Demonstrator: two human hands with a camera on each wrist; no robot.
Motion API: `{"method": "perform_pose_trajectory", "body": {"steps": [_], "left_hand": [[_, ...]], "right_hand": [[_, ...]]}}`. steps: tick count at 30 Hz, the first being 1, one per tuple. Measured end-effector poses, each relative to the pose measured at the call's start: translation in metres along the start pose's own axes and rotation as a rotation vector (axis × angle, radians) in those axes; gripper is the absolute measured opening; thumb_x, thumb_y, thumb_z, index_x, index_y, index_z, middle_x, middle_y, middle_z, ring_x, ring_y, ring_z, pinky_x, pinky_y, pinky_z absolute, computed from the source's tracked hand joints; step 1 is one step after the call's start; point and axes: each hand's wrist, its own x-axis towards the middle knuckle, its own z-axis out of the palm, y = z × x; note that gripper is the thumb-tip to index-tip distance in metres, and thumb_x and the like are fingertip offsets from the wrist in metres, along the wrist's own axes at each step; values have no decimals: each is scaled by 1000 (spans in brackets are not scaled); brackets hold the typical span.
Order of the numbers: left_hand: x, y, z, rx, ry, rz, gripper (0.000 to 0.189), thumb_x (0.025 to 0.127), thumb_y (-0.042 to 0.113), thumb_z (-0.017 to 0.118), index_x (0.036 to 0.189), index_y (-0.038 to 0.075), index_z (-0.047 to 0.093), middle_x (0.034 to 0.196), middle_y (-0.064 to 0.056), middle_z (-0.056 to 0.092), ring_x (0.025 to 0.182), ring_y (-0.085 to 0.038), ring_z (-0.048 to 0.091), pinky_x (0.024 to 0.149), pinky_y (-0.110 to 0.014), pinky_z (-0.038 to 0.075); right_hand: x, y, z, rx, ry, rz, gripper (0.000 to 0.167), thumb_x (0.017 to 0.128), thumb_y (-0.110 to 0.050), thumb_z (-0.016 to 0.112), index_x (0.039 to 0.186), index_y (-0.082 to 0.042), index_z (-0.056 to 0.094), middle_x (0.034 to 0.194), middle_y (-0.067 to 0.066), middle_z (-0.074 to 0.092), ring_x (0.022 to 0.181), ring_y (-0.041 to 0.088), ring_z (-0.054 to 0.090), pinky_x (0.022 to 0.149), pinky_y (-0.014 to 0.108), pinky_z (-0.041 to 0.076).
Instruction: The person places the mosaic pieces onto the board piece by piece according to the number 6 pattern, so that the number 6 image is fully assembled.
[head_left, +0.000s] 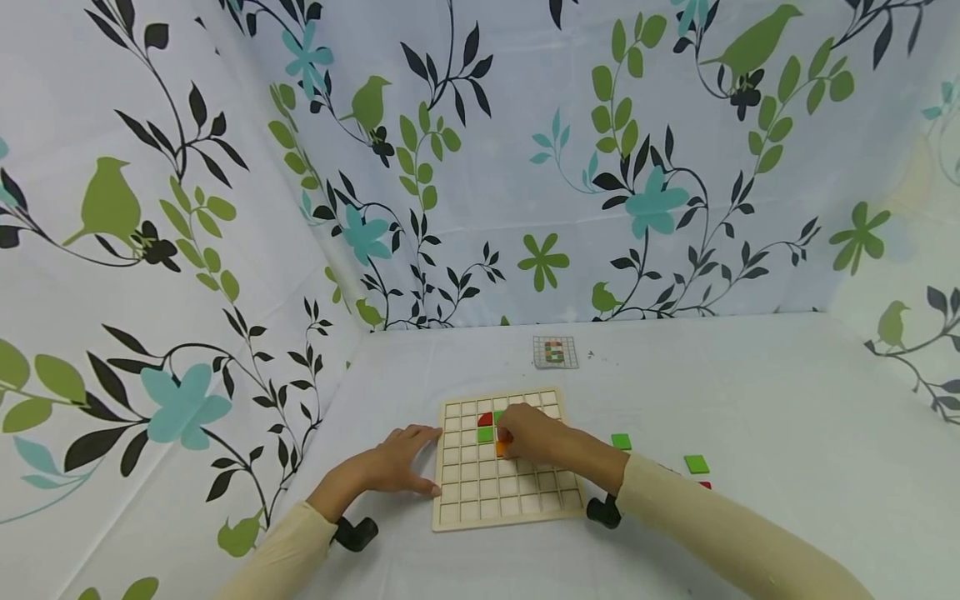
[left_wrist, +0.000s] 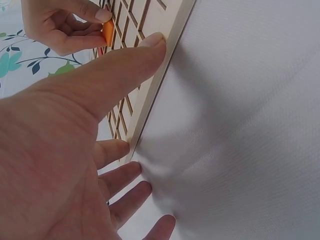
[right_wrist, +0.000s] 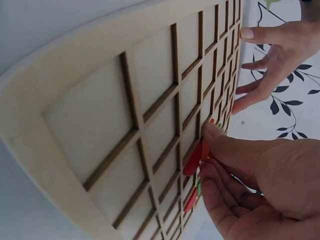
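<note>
A pale wooden grid board point(head_left: 468, 492) lies on the white cloth. My left hand point(head_left: 393, 462) is beside its left edge, the thumb point(left_wrist: 145, 50) and fingers straight and touching the rim. Over the middle of the board, my right hand point(head_left: 534, 433) pinches an orange tile point(left_wrist: 108, 32) between thumb and fingertips, at the grid. Set in nearby cells are a red piece with a rounded corner point(head_left: 486, 419) and a green tile point(head_left: 485, 434). Another red piece point(right_wrist: 192, 161) shows close to the right fingertips. The right hand hides part of the other tiles.
A small card with a coloured grid pattern point(head_left: 555, 352) lies behind the board. To the right are loose green tiles point(head_left: 621, 442) and a red piece point(head_left: 705, 484) partly covered by the right sleeve. A patterned cloth point(head_left: 465, 167) hangs behind and on the left.
</note>
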Motion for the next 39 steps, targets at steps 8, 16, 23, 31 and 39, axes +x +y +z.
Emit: {"method": "perform_pose_trajectory", "body": {"steps": [8,16,23,31,39], "left_hand": [[1,0,0,-14,-2,-5,98,83,41,90,161,8,41,163,-18,41,147,-42,38,116,-65,37],[2,-4,2,-10,0,-9,98,83,42,90,161,9,41,163,-17,40,148,-42,38,116,-65,37],[2,-6,3,-22,2,4,99,82,42,91,161,8,41,163,-18,41,148,-43,37,116,-66,37],[2,-6,3,-5,11,4,99,82,42,91,160,8,41,162,-18,41,147,-43,38,116,-65,38],[1,-4,2,-12,13,12,98,82,41,91,160,7,41,162,-19,41,147,-43,38,116,-65,38]], "right_hand": [[3,9,5,12,15,-8,15,87,-7,84,101,-2,81,99,5,77,98,20,71,85,34,60],[2,14,8,0,29,-34,22,89,-12,84,108,-1,82,105,6,79,104,21,72,87,32,60],[0,15,10,-36,37,-52,21,90,-15,84,107,-4,81,103,3,76,96,15,67,85,32,58],[-4,17,12,-34,53,-63,17,93,-15,82,107,-5,79,98,-1,65,86,10,52,79,29,50],[-13,23,-1,60,59,-121,23,96,-12,79,116,-2,78,106,5,70,96,16,64,87,31,56]]}}
